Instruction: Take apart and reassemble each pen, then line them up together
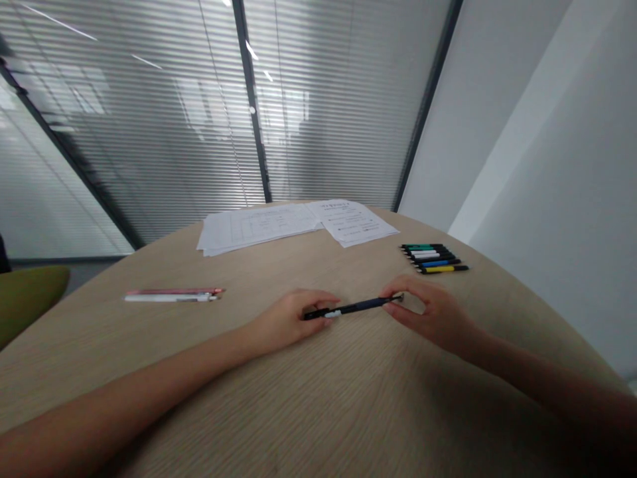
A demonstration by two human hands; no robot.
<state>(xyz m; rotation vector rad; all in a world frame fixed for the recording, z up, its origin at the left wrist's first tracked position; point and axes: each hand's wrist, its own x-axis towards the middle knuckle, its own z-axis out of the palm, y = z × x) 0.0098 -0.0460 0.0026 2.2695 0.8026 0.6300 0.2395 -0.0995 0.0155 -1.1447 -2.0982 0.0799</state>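
A dark pen (359,306) with a white band near one end is held level just above the wooden table (318,398). My left hand (291,320) pinches its left end, and my right hand (428,312) pinches its right tip. Both forearms rest on the tabletop. To the far right lies a row of several pens (434,257) with green, white, blue and yellow barrels. Further left lie a pink pen and a white pen (172,295) side by side.
Sheets of printed paper (293,224) are spread at the table's far edge. Behind them is a glass wall with blinds (199,119). A white wall (547,166) stands at the right. A green chair (27,292) shows at the left.
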